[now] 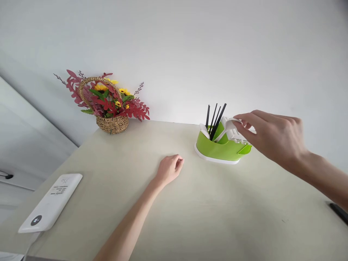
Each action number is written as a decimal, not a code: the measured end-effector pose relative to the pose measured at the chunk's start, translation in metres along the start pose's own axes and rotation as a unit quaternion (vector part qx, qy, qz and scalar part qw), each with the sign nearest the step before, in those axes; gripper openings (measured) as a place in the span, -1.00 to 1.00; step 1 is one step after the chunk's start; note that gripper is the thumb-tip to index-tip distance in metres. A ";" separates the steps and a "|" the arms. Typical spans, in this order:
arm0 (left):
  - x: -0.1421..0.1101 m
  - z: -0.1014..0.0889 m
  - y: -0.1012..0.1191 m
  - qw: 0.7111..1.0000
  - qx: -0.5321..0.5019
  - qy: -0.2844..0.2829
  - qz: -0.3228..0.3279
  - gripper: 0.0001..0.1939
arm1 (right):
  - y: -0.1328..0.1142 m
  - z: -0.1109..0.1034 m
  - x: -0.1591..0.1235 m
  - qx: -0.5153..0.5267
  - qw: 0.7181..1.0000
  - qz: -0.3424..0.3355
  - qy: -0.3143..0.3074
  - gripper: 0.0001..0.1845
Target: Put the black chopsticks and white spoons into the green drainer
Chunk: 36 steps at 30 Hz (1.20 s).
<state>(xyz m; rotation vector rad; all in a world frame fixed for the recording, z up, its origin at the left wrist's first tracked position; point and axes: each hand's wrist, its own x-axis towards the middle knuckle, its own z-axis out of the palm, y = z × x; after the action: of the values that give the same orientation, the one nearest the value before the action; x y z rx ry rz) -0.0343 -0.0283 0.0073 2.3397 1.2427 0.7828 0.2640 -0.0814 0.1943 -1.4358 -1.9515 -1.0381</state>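
My right hand (272, 132) pinches a white spoon (227, 127) by its upper end, between thumb and fingers. The spoon slants down, its lower end inside a green utensil holder (217, 150) on a white base. Several black chopsticks (216, 121) lean upright in the holder's left part, beside a second white spoon (204, 131). A white slotted rack (236, 134) fills the right part, partly hidden behind my hand. My left hand (170, 168) rests on the table in a loose fist, left of the holder, and nothing shows in it.
On the pale table (190, 217), a wicker basket (112, 124) of red and yellow artificial flowers stands at the back left. A white power bank (51, 203) with a cable lies at the front left. At the right edge is a black object (339, 212), partly cut off.
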 end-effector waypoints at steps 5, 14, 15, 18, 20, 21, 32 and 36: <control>0.000 -0.001 0.001 1.000 0.000 -0.005 -0.005 -0.77 | 0.002 0.024 -0.011 0.028 0.999 -0.035 -0.020 -0.70; -0.001 0.000 0.001 1.000 0.002 -0.002 -0.004 -0.76 | -0.005 0.045 -0.018 0.021 0.994 -0.106 -0.017 -0.76; -0.001 0.000 0.001 1.000 0.003 -0.002 -0.004 -0.76 | -0.007 0.045 -0.018 0.024 0.993 -0.114 -0.015 -0.77; -0.001 -0.001 0.002 1.000 0.002 -0.003 -0.003 -0.77 | -0.013 0.047 -0.020 0.041 0.990 -0.131 -0.017 -0.80; -0.001 -0.001 0.002 1.000 0.002 -0.003 -0.001 -0.78 | -0.015 0.050 -0.023 0.055 0.989 -0.138 -0.024 -0.81; 0.000 -0.001 0.002 1.000 0.002 -0.002 0.000 -0.78 | -0.015 0.052 -0.024 0.060 0.988 -0.140 -0.030 -0.81; 0.000 0.001 0.000 1.000 0.010 -0.005 0.005 -0.80 | -0.010 0.054 -0.051 0.093 0.989 -0.039 -0.111 -0.31; 0.000 0.001 0.002 1.000 0.013 -0.004 -0.001 -0.79 | -0.006 0.049 -0.063 0.091 0.989 -0.018 -0.118 -0.26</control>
<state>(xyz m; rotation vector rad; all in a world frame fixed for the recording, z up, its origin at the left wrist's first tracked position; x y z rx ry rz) -0.0330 -0.0297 0.0076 2.3587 1.2584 0.7595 0.2808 -0.0781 0.1157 -1.4822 -2.1824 -0.7087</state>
